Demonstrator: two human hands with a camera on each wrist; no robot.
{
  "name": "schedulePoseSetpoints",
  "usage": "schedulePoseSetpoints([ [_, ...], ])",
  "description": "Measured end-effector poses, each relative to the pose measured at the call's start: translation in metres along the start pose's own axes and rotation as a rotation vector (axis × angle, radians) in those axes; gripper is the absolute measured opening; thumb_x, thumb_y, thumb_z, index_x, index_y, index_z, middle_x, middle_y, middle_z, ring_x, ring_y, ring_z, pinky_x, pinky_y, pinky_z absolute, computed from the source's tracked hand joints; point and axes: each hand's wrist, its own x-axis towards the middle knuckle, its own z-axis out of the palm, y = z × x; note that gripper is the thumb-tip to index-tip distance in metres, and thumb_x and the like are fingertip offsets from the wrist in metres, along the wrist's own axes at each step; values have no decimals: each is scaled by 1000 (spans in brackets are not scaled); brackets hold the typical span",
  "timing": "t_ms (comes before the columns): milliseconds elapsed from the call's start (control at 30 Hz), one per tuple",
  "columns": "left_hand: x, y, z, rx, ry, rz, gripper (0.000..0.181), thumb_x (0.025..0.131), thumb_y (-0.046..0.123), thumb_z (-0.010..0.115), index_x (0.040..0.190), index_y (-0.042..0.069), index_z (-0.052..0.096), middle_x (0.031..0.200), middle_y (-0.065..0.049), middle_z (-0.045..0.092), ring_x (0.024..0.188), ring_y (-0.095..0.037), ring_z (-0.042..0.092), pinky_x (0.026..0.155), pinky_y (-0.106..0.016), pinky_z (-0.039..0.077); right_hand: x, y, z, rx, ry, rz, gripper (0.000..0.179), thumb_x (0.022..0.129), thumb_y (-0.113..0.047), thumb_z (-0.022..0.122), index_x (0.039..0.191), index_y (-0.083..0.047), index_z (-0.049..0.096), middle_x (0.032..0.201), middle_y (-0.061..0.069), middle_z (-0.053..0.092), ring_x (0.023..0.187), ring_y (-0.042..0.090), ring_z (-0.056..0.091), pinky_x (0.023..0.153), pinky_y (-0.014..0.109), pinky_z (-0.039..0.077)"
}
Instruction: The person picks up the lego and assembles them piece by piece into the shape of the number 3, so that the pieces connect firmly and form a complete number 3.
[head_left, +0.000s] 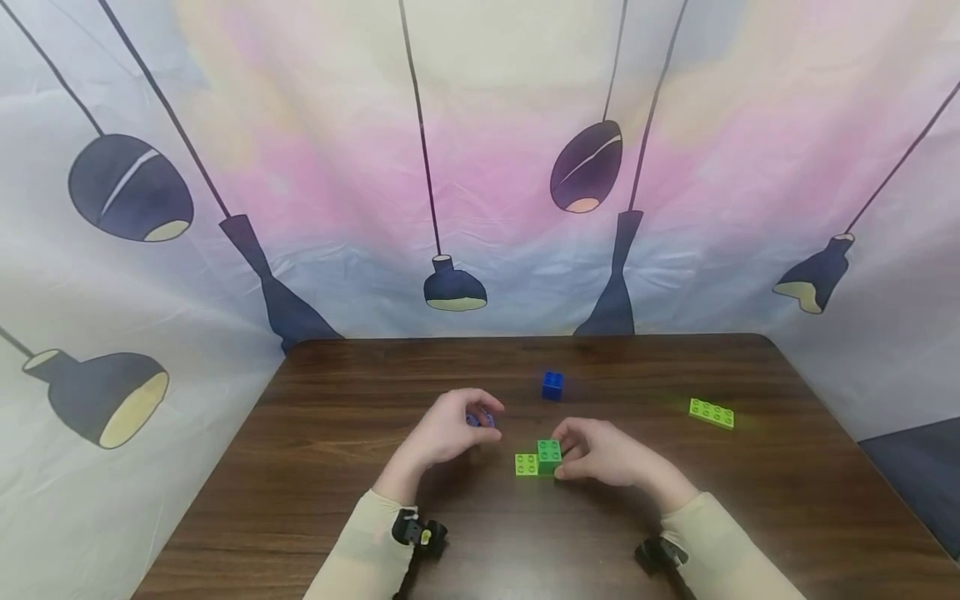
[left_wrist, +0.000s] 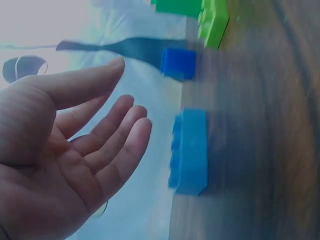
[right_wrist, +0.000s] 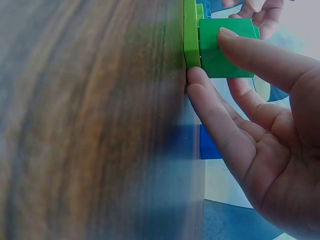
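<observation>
My right hand (head_left: 603, 454) pinches a green brick (head_left: 549, 454) between thumb and fingers, as the right wrist view shows. This brick sits on the right end of a lime-green plate brick (head_left: 526, 465), whose left studs stay uncovered. A fingertip rests at the plate's end, close to the tabletop. To the left, my left hand (head_left: 448, 429) hovers with fingers loosely bent and nothing in them. Below and beyond it lies a longer blue brick (left_wrist: 193, 152), partly hidden by the fingers in the head view.
A small dark blue brick (head_left: 552, 386) stands farther back on the brown wooden table (head_left: 337, 433). Another lime-green plate (head_left: 711, 413) lies off to the right. Behind the table's far edge hangs a cloth printed with lamps (head_left: 510, 250).
</observation>
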Motion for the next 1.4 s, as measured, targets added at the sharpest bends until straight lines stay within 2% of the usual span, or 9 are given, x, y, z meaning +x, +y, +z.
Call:
schedulePoseSetpoints([
  [167, -2, -6, -12, 1, 92, -36, 33, 91, 9, 85, 123, 10, 75, 118, -4, 73, 111, -28, 69, 96, -50, 56, -1, 0, -1, 5, 2, -3, 35, 88, -8, 87, 115, -7, 66, 104, 3, 73, 92, 18, 73, 75, 36, 59],
  [300, -4, -10, -14, 22, 131, -71, 37, 89, 9, 87, 124, 11, 75, 124, -3, 73, 118, -30, 68, 103, -54, 53, -2, -2, -1, 6, 1, -8, 35, 88, -9, 88, 115, -7, 66, 104, 3, 73, 92, 18, 73, 76, 36, 59],
  [533, -3, -22, -13, 79, 116, -107, 42, 88, 11, 89, 128, 10, 74, 131, -7, 71, 123, -30, 65, 108, -56, 49, -4, -5, 1, -2, 7, -26, 35, 87, -8, 88, 114, -6, 66, 103, 4, 73, 91, 19, 73, 76, 39, 59],
  [867, 0, -35, -10, 104, 58, -165, 41, 89, 8, 88, 127, 12, 74, 128, -7, 72, 113, -26, 65, 106, -55, 50, -5, -6, 0, -26, 8, -48, 34, 88, -10, 88, 114, -6, 66, 104, 4, 73, 92, 18, 73, 77, 38, 59],
  [1200, -1, -35, -8, 134, 29, -175, 36, 89, 0, 84, 123, 11, 77, 115, -6, 71, 100, -23, 63, 96, -51, 53, -6, -4, 1, -14, 4, -48, 35, 88, -10, 88, 115, -6, 66, 103, 4, 73, 93, 19, 73, 77, 39, 60],
  [1400, 1, -35, -6, 144, 24, -167, 39, 85, 3, 88, 122, 9, 77, 114, -5, 72, 98, -21, 63, 95, -49, 53, -5, -2, 1, -18, 5, -48, 36, 88, -11, 88, 115, -7, 66, 103, 3, 73, 93, 19, 73, 76, 39, 59],
])
